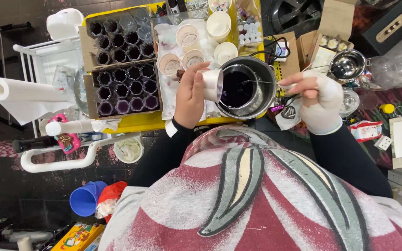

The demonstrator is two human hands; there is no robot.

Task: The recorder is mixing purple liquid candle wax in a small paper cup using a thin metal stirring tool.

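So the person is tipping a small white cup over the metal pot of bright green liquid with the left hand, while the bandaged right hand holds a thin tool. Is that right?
Not quite: the liquid in the metal pot is dark purple, not bright green, as the head view shows. The rest holds: the left hand tips a small white cup over the pot, and the wrapped right hand holds a thin tool.

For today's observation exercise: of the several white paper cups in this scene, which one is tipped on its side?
The white paper cup in the left hand, tilted over the round metal pot of dark purple liquid; the other cups stand upright on the yellow table.
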